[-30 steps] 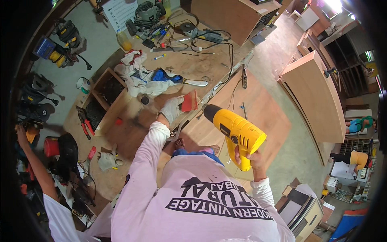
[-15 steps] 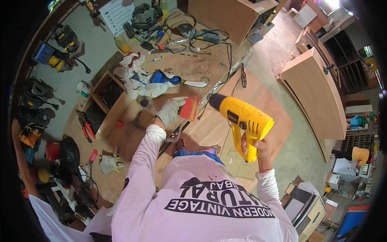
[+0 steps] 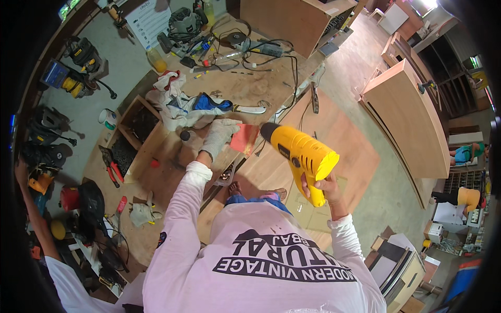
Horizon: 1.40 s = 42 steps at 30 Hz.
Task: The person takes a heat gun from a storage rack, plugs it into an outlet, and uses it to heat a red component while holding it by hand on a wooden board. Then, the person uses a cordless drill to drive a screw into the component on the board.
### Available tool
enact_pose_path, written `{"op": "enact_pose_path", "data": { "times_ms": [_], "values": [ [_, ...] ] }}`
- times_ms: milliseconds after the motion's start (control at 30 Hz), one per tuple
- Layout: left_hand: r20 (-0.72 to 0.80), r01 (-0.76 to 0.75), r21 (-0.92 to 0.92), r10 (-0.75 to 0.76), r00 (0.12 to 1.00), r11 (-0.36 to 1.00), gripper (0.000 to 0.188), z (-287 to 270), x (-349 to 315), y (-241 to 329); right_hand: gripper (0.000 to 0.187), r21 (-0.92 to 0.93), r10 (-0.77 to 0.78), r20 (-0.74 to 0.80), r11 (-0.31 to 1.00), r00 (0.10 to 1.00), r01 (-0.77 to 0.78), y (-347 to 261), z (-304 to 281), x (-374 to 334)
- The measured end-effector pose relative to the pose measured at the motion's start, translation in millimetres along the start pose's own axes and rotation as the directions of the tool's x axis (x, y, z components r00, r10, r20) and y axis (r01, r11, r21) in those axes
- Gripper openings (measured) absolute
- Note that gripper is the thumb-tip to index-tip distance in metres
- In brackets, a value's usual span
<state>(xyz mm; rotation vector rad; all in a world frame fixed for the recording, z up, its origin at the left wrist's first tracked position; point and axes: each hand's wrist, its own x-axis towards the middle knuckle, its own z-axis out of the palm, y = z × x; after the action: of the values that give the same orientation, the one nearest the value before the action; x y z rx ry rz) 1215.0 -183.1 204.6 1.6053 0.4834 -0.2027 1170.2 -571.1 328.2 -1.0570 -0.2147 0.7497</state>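
My left hand [image 3: 219,137], in a pale work glove, is closed on the edge of a flat red piece [image 3: 245,140] over the bench's front edge. What the piece is made of, I cannot tell. In my bare right hand [image 3: 331,191] is a yellow heat gun [image 3: 305,152], gripped by its handle. Its dark nozzle points left at the red piece, a small gap away. Beyond my left hand lie a white and blue cloth [image 3: 180,107] and a knife with a pale handle [image 3: 249,109].
On the wooden bench [image 3: 250,83] stand a divided wooden box [image 3: 136,128], red-handled pliers [image 3: 112,168] and an angle grinder with looped cords [image 3: 266,48]. A spare glove [image 3: 142,214] lies nearer. Another person's arm [image 3: 35,208] reaches in at far left. A large wooden cabinet [image 3: 407,115] stands at right.
The heat gun has moved left in my right hand, its nozzle now nearer the red piece. My left hand has turned the piece slightly, showing more of its red face.
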Motion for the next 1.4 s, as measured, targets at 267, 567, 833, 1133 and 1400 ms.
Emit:
{"op": "enact_pose_path", "data": {
  "times_ms": [267,567,833,1133,1400],
  "values": [
    [-0.122,-0.178,0.042,0.182,0.976,0.983,0.027,5.8,-8.3,-2.1,0.049,0.128,0.136,0.12,0.98,0.983,-0.151,8.8,-22.6,-18.4],
    [-0.455,-0.09,-0.067,0.05,0.889,0.994,0.029,32.9,-142.2,-37.0,0.057,-0.1,-0.035,0.148,0.994,0.988,0.05,-47.0,-74.6,40.0],
    [-0.725,-0.553,-0.679,-0.325,0.607,0.484,0.032,57.4,-255.8,-180.1,0.078,-0.807,0.093,0.53,0.36,0.843,0.468,-66.4,-13.8,147.7],
    [-0.82,-0.78,-0.515,-0.468,0.329,0.354,0.031,15.6,-347.8,-223.0,0.065,-0.424,0.179,0.899,0.122,0.4,0.897,28.5,110.7,122.0],
    [-0.912,-0.605,-0.409,-0.279,0.301,0.683,0.04,-23.9,-380.7,-308.5,0.075,-0.394,0.185,0.904,0.016,0.385,0.919,27.2,131.1,161.3]
  ]
}}
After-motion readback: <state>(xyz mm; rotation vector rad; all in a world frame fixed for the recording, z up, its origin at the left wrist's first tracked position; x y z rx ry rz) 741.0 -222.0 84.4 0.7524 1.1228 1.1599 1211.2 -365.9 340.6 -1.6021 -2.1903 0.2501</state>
